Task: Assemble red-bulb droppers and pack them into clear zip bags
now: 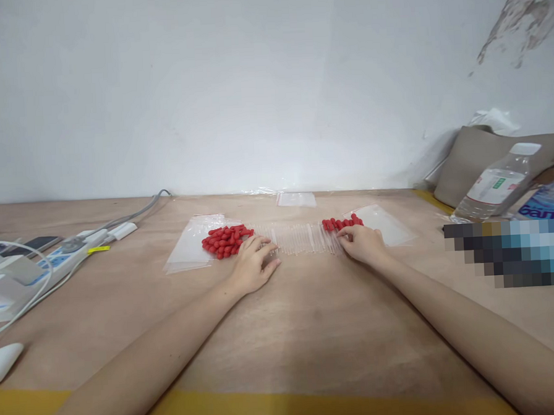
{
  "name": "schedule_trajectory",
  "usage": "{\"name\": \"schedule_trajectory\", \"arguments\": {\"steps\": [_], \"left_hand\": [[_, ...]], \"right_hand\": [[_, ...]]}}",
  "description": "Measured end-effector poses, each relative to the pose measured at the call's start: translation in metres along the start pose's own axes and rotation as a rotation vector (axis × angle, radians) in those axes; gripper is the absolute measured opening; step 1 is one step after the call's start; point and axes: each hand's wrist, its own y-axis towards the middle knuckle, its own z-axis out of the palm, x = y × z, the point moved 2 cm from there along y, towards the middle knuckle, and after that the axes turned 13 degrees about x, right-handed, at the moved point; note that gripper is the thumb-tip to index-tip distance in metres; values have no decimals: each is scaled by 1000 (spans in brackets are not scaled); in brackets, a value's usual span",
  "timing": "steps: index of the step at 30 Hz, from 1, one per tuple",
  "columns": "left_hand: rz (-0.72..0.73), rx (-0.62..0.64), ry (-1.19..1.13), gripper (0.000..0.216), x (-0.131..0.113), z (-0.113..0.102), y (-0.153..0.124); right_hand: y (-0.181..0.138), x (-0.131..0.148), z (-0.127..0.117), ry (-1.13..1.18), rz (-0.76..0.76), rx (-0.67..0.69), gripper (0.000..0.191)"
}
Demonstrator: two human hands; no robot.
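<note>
A row of clear thin tubes (301,237) lies across the wooden table (311,329). My left hand (254,263) rests at the row's left end, fingers stretched flat onto the tubes. My right hand (361,243) sits at the right end, fingertips pinched on the tubes. A heap of red caps (225,240) lies just left of my left hand on clear plastic bags (189,249). A smaller group of red caps (343,222) lies beyond my right hand, beside more clear bags (384,225).
A power strip with cables and chargers (52,259) lies at the left with a phone (37,243). A water bottle (499,186), a brown bag (479,160) and a blue pack (551,208) stand at the right. One small bag (296,199) lies by the wall.
</note>
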Motion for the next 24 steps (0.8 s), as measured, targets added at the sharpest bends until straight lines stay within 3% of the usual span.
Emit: {"name": "schedule_trajectory", "arguments": {"steps": [5, 13, 21, 24], "left_hand": [[-33, -19, 45, 27, 0, 0, 0], [-267, -133, 128, 27, 2, -2, 0], [-377, -138, 187, 32, 23, -12, 5], [-330, -57, 224, 26, 34, -18, 6]], "right_hand": [[-2, 5, -3, 16, 70, 34, 25], [0, 13, -6, -117, 174, 141, 21], [4, 12, -5, -74, 198, 178, 23], [4, 9, -10, -54, 216, 193, 24]]}}
